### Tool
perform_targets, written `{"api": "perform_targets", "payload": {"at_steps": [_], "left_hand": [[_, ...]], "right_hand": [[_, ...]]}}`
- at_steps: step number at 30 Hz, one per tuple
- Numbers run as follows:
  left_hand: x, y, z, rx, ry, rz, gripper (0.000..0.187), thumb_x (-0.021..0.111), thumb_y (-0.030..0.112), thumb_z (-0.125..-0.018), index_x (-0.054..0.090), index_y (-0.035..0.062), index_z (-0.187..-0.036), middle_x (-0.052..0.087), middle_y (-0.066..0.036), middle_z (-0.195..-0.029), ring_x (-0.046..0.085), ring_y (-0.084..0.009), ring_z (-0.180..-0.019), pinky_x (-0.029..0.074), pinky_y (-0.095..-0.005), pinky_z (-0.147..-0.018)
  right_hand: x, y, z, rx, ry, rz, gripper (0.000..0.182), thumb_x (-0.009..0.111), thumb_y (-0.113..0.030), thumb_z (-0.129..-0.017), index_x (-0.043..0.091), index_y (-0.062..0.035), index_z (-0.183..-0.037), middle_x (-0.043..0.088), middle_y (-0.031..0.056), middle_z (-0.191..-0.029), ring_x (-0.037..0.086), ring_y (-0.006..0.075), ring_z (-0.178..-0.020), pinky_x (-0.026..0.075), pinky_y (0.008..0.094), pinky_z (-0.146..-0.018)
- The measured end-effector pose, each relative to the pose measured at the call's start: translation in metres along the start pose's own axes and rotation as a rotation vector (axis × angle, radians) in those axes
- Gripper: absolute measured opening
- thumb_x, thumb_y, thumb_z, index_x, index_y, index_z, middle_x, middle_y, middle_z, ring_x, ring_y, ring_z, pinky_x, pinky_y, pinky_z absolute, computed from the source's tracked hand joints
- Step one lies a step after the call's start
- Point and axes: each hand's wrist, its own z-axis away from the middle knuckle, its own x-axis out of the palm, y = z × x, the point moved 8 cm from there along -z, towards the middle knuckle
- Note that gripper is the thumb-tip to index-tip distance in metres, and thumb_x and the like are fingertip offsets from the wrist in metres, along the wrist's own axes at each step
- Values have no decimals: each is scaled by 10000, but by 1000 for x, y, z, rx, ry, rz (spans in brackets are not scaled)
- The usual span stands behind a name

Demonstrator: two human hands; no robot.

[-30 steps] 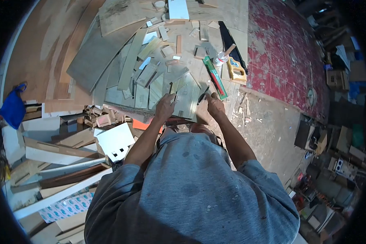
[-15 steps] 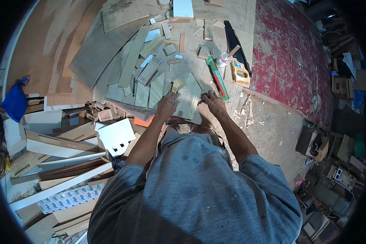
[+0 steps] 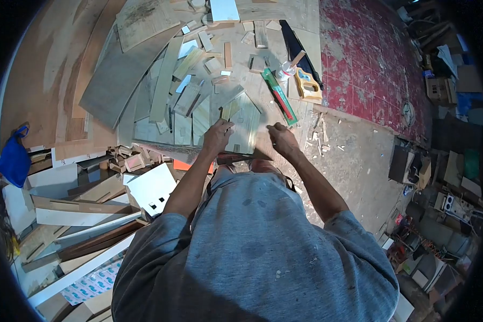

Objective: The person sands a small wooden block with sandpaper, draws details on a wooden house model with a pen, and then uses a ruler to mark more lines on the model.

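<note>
My left hand (image 3: 217,137) is closed at the left edge of a pale wooden panel (image 3: 247,123) with a pointed top, which lies at the near edge of the work table. My right hand (image 3: 283,141) is just right of the panel, apart from it. Its fingers are curled together, and whatever they may hold is too small to make out. Beyond that hand lies a long green and red package (image 3: 279,96). A small jar (image 3: 285,73) with a wooden stick in it stands beside a handsaw (image 3: 308,86) with a yellow handle.
Wooden offcuts (image 3: 185,99) and a large grey board (image 3: 118,80) cover the table's left part. White and brown planks (image 3: 86,209) are piled at lower left, near a blue cloth bag (image 3: 12,163). A worn red surface (image 3: 359,70) extends at right, above a littered floor (image 3: 354,166).
My right hand has moved off the panel's right edge to the right. My left hand stays at the panel's left edge. The whole view has shifted slightly.
</note>
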Motion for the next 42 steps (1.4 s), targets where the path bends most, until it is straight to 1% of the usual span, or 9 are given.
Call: {"api": "perform_targets", "payload": {"at_steps": [5, 10, 12, 15, 18, 26, 28, 35, 42], "left_hand": [[1, -3, -1, -1, -13, 21, 247, 692, 173, -872, 696, 128, -1115, 654, -73, -1077, 671, -311, -958, 542, -418, -810], [2, -5, -1, -44, -26, -17, 253, 695, 182, -873, 695, 132, -1120, 651, -85, -1098, 662, -330, -994, 541, -433, -842], [2, -6, -1, -59, -38, -2, 257, 698, 183, -871, 694, 128, -1122, 651, -86, -1106, 660, -333, -1002, 540, -434, -849], [0, -5, -3, -65, -36, 17, 264, 706, 184, -865, 693, 122, -1122, 652, -86, -1121, 658, -335, -1013, 538, -434, -857], [-1, -7, -4, -64, -26, 27, 269, 715, 187, -858, 694, 119, -1118, 652, -85, -1134, 657, -336, -1014, 536, -434, -857], [3, -10, -3, -18, -18, -1, 293, 710, 192, -853, 685, 81, -1123, 654, -74, -1102, 679, -260, -814, 538, -382, -768], [5, -12, -3, -83, -51, 36, 277, 718, 220, -849, 699, 115, -1105, 650, -83, -1103, 656, -337, -1011, 531, -449, -858], [5, -12, -4, -42, -45, 8, 280, 715, 223, -850, 702, 127, -1113, 649, -78, -1110, 653, -333, -1021, 532, -449, -866], [2, -8, -4, -64, -38, 13, 265, 704, 197, -858, 701, 124, -1113, 649, -70, -1126, 650, -333, -1028, 534, -441, -868]], "right_hand": [[26, -44, -11, -46, -39, -79, 452, 617, -178, -886, 541, -36, -1308, 591, 191, -1117, 639, 396, -959, 545, 479, -791], [-2, -53, -13, 238, 211, -213, 393, 452, -296, -1032, 526, -60, -1336, 578, 200, -1132, 639, 439, -917, 537, 499, -773], [7, -41, -14, 278, 197, -203, 396, 466, -324, -1036, 598, -29, -1264, 642, 198, -1055, 675, 392, -865, 537, 478, -761], [30, -21, -13, 471, 175, -833, 500, 511, -408, -1027, 683, 56, -1099, 707, 140, -861, 682, 185, -791, 519, 320, -691], [41, -32, -23, 409, 124, -1080, 466, 532, -380, -1020, 684, 51, -1108, 698, 105, -866, 674, 158, -773, 508, 279, -683], [61, -30, -39, 290, 172, -924, 314, 619, -217, -973, 664, 19, -1177, 721, 138, -1038, 688, 192, -958, 526, 305, -851], [59, -34, -40, 273, 164, -878, 303, 613, -198, -975, 659, 2, -1197, 716, 152, -1110, 689, 213, -1007, 524, 320, -886], [52, -42, -44, 149, 259, -664, 267, 649, -153, -936, 663, 1, -1154, 707, 172, -1008, 697, 301, -934, 540, 382, -856], [39, -57, -48, 277, 309, -209, 634, 805, -245, -762, 521, -91, -1309, 544, 131, -1260, 530, 358, -1163, 482, 479, -930]]}}
